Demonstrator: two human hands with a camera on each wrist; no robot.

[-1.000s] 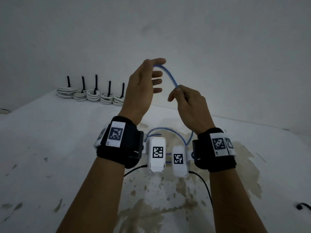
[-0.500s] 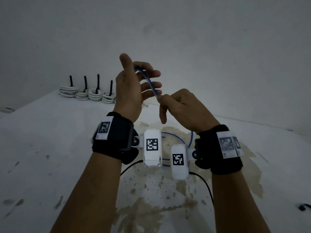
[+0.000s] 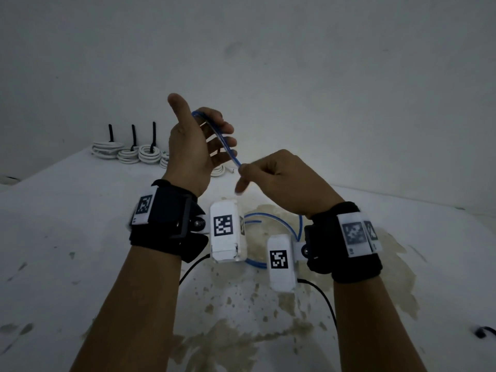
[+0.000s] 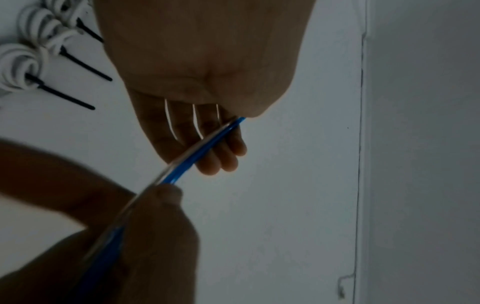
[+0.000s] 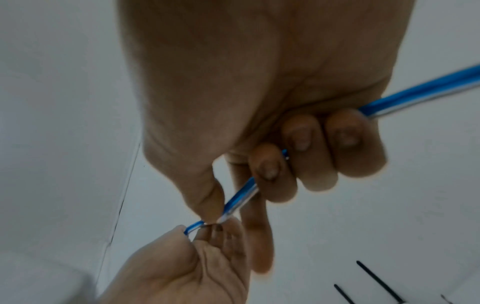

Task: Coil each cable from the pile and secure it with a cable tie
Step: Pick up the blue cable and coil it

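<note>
A blue cable [image 3: 220, 140] runs from the crook of my raised left hand [image 3: 198, 135] down across its fingers to my right hand [image 3: 268, 175]. The left thumb points up, apart from the cable, and the fingers are nearly straight. In the left wrist view the blue cable [image 4: 197, 152] crosses those straight fingers [image 4: 207, 144]. My right hand grips the cable [image 5: 239, 199] with curled fingers [image 5: 306, 156], thumb and middle finger pinching it. The cable's slack lies in loose loops [image 3: 279, 224] on the table under my wrists.
Several coiled white cables [image 3: 128, 153] bound with upright black cable ties stand in a row at the table's back left, near the wall. The white table [image 3: 80, 237] is stained brown in the middle. A small black object [image 3: 484, 331] lies at the right edge.
My left hand has turned so its thumb points up. My right hand has drawn the cable down across the left fingers, closer to the left hand. Both hands have shifted slightly left.
</note>
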